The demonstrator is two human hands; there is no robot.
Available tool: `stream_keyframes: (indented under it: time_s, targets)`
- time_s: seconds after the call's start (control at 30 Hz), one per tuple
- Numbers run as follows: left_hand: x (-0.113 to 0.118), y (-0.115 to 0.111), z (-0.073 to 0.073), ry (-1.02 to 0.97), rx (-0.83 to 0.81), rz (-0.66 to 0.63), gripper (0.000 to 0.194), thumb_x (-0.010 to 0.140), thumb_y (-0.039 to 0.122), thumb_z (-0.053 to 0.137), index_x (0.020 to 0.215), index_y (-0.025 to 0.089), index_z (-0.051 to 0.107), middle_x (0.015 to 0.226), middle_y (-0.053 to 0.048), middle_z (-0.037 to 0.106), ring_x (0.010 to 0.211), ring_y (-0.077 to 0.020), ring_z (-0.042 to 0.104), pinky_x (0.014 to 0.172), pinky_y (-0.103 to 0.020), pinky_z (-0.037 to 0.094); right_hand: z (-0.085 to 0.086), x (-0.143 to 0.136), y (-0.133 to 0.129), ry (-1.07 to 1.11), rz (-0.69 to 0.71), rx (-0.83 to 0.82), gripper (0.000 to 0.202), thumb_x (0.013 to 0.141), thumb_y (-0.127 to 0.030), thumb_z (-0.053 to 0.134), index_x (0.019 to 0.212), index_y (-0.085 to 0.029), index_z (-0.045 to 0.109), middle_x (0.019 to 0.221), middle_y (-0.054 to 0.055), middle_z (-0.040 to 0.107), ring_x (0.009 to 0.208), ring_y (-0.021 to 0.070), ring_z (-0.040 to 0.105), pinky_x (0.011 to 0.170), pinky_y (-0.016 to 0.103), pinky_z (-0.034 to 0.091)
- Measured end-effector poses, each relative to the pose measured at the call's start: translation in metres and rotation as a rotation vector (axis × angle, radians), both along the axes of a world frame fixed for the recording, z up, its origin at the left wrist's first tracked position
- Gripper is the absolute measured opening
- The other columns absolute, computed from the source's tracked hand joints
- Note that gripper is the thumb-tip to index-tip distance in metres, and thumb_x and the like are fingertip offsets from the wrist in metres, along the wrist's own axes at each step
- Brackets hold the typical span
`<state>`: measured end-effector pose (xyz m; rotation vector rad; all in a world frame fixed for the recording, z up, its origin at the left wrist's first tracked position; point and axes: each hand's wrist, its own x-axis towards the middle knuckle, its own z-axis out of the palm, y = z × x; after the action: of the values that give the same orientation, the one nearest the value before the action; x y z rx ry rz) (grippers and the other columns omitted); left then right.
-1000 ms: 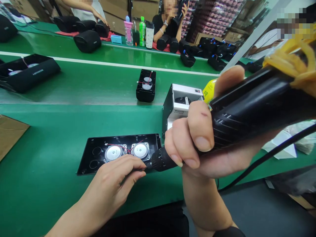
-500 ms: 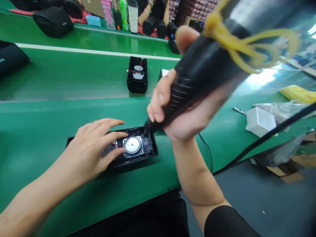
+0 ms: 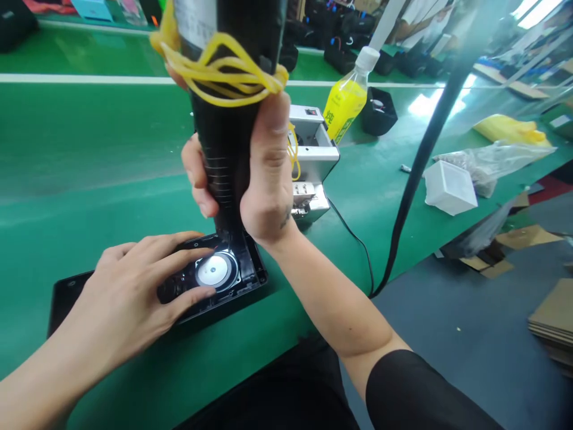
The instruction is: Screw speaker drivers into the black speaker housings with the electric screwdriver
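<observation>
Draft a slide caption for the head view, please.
Right grip holds a black power tool nose-down over an open case; left grip beside its silver speaker.

Green bench (image 3: 102,140), glossy, a white line (image 3: 89,79) running along it beyond the middle. Near edge: black speaker housing (image 3: 244,292), long, lying open side up. Farther back and to its right, a grey-and-white machine (image 3: 316,154); a thin black cord (image 3: 358,239) trails over the surface to the front edge. Behind the machine, a bottle of yellow drink (image 3: 345,106), upright; a smaller black housing (image 3: 380,113) just beside it. Right: white plastic tub (image 3: 452,190), clear bag (image 3: 487,164), yellow bag (image 3: 513,129). Far side blurred; dark pieces (image 3: 340,57) there, probably more housings.
</observation>
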<state>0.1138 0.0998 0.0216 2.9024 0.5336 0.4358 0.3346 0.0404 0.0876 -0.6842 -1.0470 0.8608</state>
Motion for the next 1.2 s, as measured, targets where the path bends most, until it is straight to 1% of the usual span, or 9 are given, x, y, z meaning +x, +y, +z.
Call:
stream_keyframes:
  time_s: [0.1,0.23,0.33,0.47,0.57,0.77,0.87,1.0,1.2]
  targets:
    - [0.002,0.000,0.000,-0.011,0.025,-0.017,0.063,0.110,0.083,0.039,0.133,0.036,0.074,0.148,-0.004,0.076,0.126,-0.0355,0.073,0.099,-0.051,0.043,-0.012,-0.002,0.014,0.102,-0.014,0.158,0.069,0.105,-0.092,0.037,0.092,-0.026,0.050,0.066,-0.011,0.056,0.043,0.0074,0.048,0.038,0.023,0.040]
    - [0.002,-0.001,0.000,-0.012,0.042,-0.030,0.062,0.111,0.081,0.040,0.133,0.034,0.073,0.146,-0.005,0.076,0.122,-0.0343,0.073,0.098,-0.049,0.042,-0.022,0.002,0.026,0.042,0.053,0.241,0.077,0.100,-0.099,0.035,0.097,-0.024,0.054,0.067,-0.013,0.060,0.044,0.0062,0.054,0.038,0.021,0.044]
    - [0.002,-0.001,0.000,-0.015,0.054,-0.033,0.061,0.112,0.079,0.040,0.134,0.033,0.073,0.145,-0.006,0.076,0.121,-0.0341,0.072,0.096,-0.048,0.042,-0.021,0.000,0.021,0.034,0.028,0.164,0.077,0.099,-0.100,0.037,0.097,-0.025,0.052,0.069,-0.011,0.059,0.046,0.0067,0.053,0.041,0.023,0.045]
    - [0.002,0.000,0.000,-0.024,0.078,-0.040,0.060,0.112,0.078,0.040,0.132,0.033,0.074,0.141,-0.006,0.077,0.116,-0.0334,0.072,0.094,-0.046,0.041,-0.013,-0.007,0.010,0.075,-0.055,0.081,0.075,0.102,-0.098,0.033,0.092,-0.025,0.048,0.070,-0.006,0.054,0.048,0.0079,0.047,0.042,0.025,0.039]
    - [0.003,0.000,-0.001,-0.022,0.075,-0.036,0.059,0.112,0.078,0.040,0.133,0.035,0.074,0.142,-0.005,0.078,0.115,-0.0330,0.073,0.094,-0.047,0.042,-0.011,-0.008,0.007,0.061,-0.046,0.038,0.075,0.101,-0.098,0.038,0.091,-0.025,0.049,0.071,-0.005,0.054,0.049,0.0096,0.048,0.044,0.027,0.041]
    - [0.001,0.001,-0.003,-0.041,0.040,-0.011,0.060,0.111,0.081,0.041,0.133,0.038,0.076,0.143,-0.003,0.078,0.114,-0.0337,0.074,0.092,-0.048,0.043,-0.017,-0.010,0.012,0.082,-0.056,0.080,0.071,0.101,-0.096,0.041,0.095,-0.026,0.051,0.069,-0.007,0.055,0.047,0.0087,0.047,0.042,0.025,0.039]
    - [0.000,0.002,-0.004,-0.031,0.013,-0.005,0.062,0.109,0.083,0.041,0.131,0.039,0.078,0.146,-0.002,0.078,0.115,-0.0341,0.075,0.094,-0.050,0.045,-0.020,-0.012,0.008,0.049,-0.009,0.112,0.065,0.102,-0.092,0.047,0.099,-0.027,0.054,0.068,-0.009,0.058,0.046,0.0086,0.048,0.042,0.026,0.038]
    - [0.001,0.004,-0.004,0.009,-0.016,0.019,0.070,0.107,0.088,0.037,0.130,0.040,0.081,0.147,-0.004,0.078,0.112,-0.0344,0.077,0.092,-0.051,0.046,-0.022,-0.012,-0.001,0.003,0.071,0.028,0.053,0.108,-0.081,0.048,0.106,-0.029,0.057,0.075,-0.008,0.057,0.056,0.0109,0.050,0.053,0.029,0.043]
    - [0.001,0.003,-0.005,0.026,-0.048,0.046,0.066,0.108,0.085,0.038,0.130,0.041,0.082,0.142,-0.006,0.079,0.118,-0.0341,0.076,0.094,-0.051,0.046,-0.022,-0.015,-0.002,0.020,0.076,-0.037,0.062,0.097,-0.091,0.051,0.107,-0.030,0.055,0.068,-0.008,0.055,0.050,0.0138,0.046,0.048,0.031,0.041]
